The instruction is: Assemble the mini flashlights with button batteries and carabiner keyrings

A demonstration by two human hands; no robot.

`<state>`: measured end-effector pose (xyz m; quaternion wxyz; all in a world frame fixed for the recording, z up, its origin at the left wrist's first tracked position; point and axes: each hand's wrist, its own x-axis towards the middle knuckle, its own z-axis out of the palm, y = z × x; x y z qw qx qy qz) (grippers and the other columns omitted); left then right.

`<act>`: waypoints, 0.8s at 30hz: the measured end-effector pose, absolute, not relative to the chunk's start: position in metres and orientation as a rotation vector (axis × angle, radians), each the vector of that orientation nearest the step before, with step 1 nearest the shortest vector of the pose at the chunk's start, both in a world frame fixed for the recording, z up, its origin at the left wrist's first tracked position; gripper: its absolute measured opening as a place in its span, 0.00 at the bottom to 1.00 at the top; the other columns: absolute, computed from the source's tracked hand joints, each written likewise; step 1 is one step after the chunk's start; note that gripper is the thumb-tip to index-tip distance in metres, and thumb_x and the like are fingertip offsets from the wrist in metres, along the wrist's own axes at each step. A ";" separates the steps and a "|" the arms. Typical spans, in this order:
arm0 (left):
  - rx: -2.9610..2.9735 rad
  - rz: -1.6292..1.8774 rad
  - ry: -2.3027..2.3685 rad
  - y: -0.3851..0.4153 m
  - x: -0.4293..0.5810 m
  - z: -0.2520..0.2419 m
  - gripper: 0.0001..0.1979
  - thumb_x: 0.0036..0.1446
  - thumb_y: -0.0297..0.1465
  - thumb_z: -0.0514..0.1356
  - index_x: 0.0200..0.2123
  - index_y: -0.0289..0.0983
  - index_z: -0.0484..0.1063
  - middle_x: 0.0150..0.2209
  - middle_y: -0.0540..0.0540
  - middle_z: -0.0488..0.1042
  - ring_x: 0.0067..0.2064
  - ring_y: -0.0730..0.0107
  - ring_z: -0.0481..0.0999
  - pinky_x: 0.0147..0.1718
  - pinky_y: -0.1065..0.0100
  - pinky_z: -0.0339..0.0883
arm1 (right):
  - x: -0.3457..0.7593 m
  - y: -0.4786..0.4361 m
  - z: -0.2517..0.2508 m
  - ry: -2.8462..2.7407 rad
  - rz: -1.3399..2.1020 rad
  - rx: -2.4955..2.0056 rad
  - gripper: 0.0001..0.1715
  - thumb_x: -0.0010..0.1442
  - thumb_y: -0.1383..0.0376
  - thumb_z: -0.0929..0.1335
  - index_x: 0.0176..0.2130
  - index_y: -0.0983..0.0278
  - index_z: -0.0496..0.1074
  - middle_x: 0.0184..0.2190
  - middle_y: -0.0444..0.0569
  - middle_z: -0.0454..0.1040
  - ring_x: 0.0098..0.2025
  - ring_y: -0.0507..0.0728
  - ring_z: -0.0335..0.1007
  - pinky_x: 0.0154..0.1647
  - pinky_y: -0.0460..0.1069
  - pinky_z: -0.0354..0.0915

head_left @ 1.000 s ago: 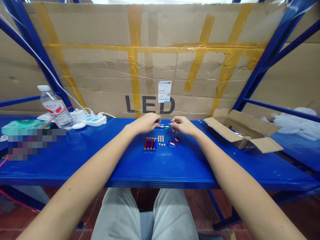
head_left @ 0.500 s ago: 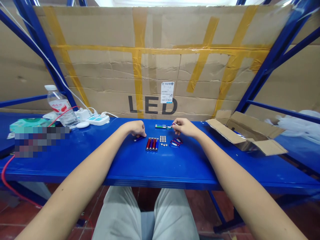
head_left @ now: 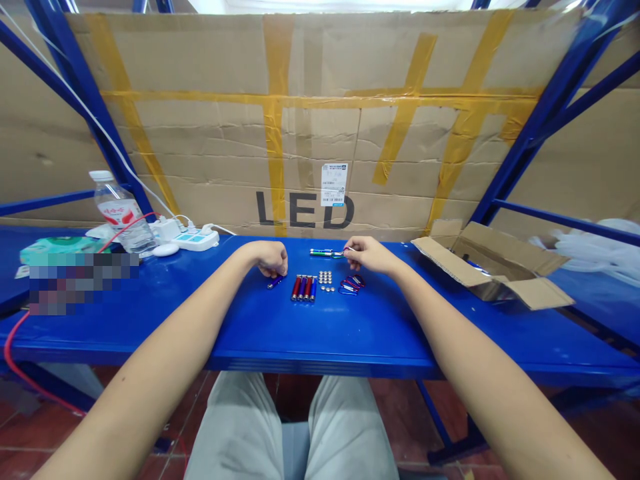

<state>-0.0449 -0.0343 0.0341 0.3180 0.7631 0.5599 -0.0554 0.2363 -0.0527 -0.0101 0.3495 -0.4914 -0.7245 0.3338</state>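
Observation:
My left hand (head_left: 273, 259) is closed, its fingertips on one end of a small blue flashlight (head_left: 275, 283) that lies slanted on the table. Just right of it, several red, purple and blue flashlights (head_left: 304, 289) form a side-by-side row. Small silver button cells (head_left: 325, 277) are laid out in rows beside them. My right hand (head_left: 361, 253) pinches a small carabiner clip, mostly hidden by the fingers, at the right end of the blue and green flashlights (head_left: 325, 253). Below that hand rests a group of red and blue carabiner clips (head_left: 352, 285).
An open cardboard box (head_left: 493, 267) stands on the right of the blue table (head_left: 320, 337). At the left are a water bottle (head_left: 123, 213), a white power strip (head_left: 199, 240) and a green tissue pack (head_left: 63, 250). A large cardboard sheet (head_left: 220, 147) closes off the back.
The blue flashlight under my left hand has turned to a steeper slant, and the hand has shifted slightly left. My right hand stays in nearly the same spot.

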 end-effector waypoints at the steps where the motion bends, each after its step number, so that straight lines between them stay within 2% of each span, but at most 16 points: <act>1: 2.003 -0.150 1.479 -0.035 -0.044 0.033 0.09 0.40 0.29 0.66 0.28 0.34 0.74 0.28 0.45 0.75 0.31 0.68 0.74 0.31 0.70 0.71 | 0.236 -0.053 -0.010 -1.878 0.864 -1.277 0.04 0.60 0.69 0.67 0.32 0.65 0.66 0.20 0.43 0.70 0.23 0.52 0.70 0.23 0.46 0.68; 9: 2.020 -0.164 1.564 -0.037 -0.040 0.031 0.12 0.41 0.31 0.69 0.28 0.34 0.69 0.26 0.46 0.73 0.28 0.68 0.73 0.30 0.67 0.74 | 0.236 -0.053 -0.011 -1.875 0.879 -1.277 0.06 0.59 0.67 0.69 0.32 0.64 0.67 0.20 0.43 0.71 0.22 0.52 0.70 0.22 0.46 0.68; 14: 1.983 -0.161 1.502 -0.037 -0.045 0.035 0.08 0.43 0.28 0.66 0.29 0.34 0.71 0.24 0.47 0.72 0.28 0.69 0.74 0.30 0.67 0.74 | 0.237 -0.052 -0.011 -1.886 0.880 -1.279 0.05 0.59 0.67 0.68 0.32 0.65 0.66 0.20 0.44 0.70 0.22 0.52 0.71 0.22 0.46 0.68; 24: 1.905 -0.107 1.450 -0.036 -0.045 0.031 0.06 0.39 0.24 0.66 0.24 0.34 0.72 0.23 0.46 0.75 0.26 0.65 0.77 0.35 0.61 0.75 | 0.237 -0.052 -0.012 -1.893 0.907 -1.308 0.07 0.59 0.66 0.70 0.32 0.65 0.67 0.21 0.44 0.71 0.22 0.52 0.70 0.22 0.45 0.67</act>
